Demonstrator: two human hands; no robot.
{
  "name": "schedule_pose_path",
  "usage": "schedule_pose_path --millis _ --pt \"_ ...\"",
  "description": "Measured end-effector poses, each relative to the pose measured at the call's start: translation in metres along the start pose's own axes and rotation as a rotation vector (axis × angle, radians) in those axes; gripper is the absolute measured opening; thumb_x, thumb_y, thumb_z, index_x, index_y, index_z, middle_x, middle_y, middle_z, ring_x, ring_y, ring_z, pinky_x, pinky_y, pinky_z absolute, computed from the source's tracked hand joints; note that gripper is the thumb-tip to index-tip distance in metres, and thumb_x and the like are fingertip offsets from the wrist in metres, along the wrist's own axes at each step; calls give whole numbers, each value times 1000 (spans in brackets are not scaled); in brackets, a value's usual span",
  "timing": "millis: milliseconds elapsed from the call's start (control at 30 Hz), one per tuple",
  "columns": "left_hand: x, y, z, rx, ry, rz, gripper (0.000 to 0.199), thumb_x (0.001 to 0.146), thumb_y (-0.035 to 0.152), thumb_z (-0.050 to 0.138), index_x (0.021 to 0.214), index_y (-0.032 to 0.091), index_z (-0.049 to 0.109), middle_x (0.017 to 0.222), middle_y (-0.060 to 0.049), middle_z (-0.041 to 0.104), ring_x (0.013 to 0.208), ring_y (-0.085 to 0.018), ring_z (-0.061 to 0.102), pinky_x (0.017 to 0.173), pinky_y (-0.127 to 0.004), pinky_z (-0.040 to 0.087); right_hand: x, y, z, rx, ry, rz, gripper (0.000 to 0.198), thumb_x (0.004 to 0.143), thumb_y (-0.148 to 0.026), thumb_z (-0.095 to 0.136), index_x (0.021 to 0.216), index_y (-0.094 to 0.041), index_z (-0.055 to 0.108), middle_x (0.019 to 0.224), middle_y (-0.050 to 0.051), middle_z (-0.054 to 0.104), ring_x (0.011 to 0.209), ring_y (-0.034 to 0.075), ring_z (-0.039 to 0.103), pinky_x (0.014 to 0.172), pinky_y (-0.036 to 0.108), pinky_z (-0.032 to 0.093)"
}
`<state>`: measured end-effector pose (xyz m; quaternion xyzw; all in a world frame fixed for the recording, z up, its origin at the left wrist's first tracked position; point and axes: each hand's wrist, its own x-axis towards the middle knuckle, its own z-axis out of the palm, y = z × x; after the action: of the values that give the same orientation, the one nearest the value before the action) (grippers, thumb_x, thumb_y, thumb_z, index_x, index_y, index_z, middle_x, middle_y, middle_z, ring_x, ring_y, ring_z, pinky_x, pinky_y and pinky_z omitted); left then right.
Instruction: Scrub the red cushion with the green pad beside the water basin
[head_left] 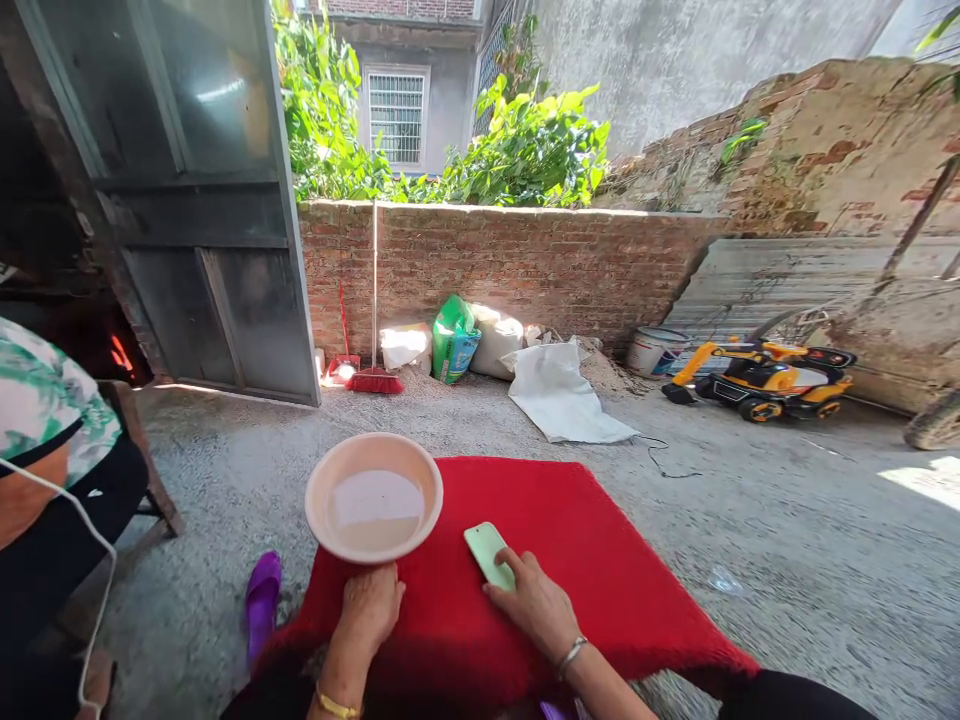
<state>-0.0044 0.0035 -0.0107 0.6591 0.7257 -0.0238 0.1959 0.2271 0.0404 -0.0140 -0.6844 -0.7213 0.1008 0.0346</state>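
A pale green phone case (487, 550), flat and rounded at the corners, lies on a red cloth (540, 500) in front of me. My right hand (534, 598) grips its near end between thumb and fingers; a silver bangle is on that wrist. To the left, a pale pink plastic basin (319, 510) with clear water in it rests at the cloth's far left corner. Just below its near rim, my left hand (373, 602) is closed with the fingers curled under. What those fingers hold, if anything, is hidden. A gold band circles the left wrist.
At left a seated person (52, 420) is partly in view, with a white cable (82, 510) hanging down. A purple shoe (262, 600) is on the concrete. Farther off are a red broom (375, 380), sacks (454, 345), a white sheet (559, 395) and a yellow toy excavator (772, 380).
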Motion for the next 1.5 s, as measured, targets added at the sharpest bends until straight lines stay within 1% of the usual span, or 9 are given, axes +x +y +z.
schedule_pose_path --millis 167,400,500,733,833,1133,1233,1400,1500 --pt "1 7 0 -5 2 32 26 94 27 41 108 18 61 108 -9 69 107 -23 63 86 -33 47 -6 46 -25 -23 25 185 32 87 -43 47 112 -26 57 103 7 58 88 24 66 64 29 42" --pt "1 13 -1 53 9 59 26 94 26 40 109 18 60 112 -9 68 109 -22 61 86 -33 46 -43 -21 13 99 11 -178 28 77 -33 61 104 -28 60 99 3 59 90 19 63 73 27 42" --pt "1 14 -1 74 15 57 25 94 26 40 107 18 60 111 -8 68 108 -22 62 86 -33 46 -46 -27 21 93 -16 -208 30 72 -29 63 102 -28 61 101 3 59 97 22 62 77 28 42" --pt "5 13 2 50 38 74 22 93 26 43 103 19 61 107 -8 69 105 -21 63 83 -31 46 -34 65 -19 13 22 134 24 83 -37 53 104 -28 59 93 2 57 81 19 64 65 27 40" --pt "9 17 6 31 64 104 20 93 25 43 102 20 60 106 -6 68 104 -20 62 83 -30 46 -35 83 -34 -14 25 238 25 85 -40 51 105 -26 59 96 3 57 83 20 64 65 27 40" --pt "25 32 36 25 206 256 35 94 20 33 116 23 59 119 -7 60 112 -18 55 97 -28 40 -52 14 5 118 -13 -145 30 74 -30 60 104 -27 61 101 2 58 94 19 61 78 27 41" --pt "29 26 45 26 252 271 40 93 20 29 120 21 59 121 -8 60 115 -21 53 102 -32 38 -48 37 2 111 9 -61 29 74 -29 60 103 -27 61 99 2 58 92 19 61 76 27 41" --pt "35 17 59 -5 318 275 42 94 22 28 123 21 58 121 -8 61 116 -21 53 105 -34 38 -41 117 -31 69 77 250 26 82 -36 52 105 -27 61 97 3 58 86 21 64 69 29 41" --pt "37 18 65 -13 349 263 42 95 23 28 123 22 59 120 -9 60 117 -22 53 105 -36 38 -39 135 -46 42 125 353 29 84 -40 50 106 -25 61 102 7 59 92 24 64 73 32 42"
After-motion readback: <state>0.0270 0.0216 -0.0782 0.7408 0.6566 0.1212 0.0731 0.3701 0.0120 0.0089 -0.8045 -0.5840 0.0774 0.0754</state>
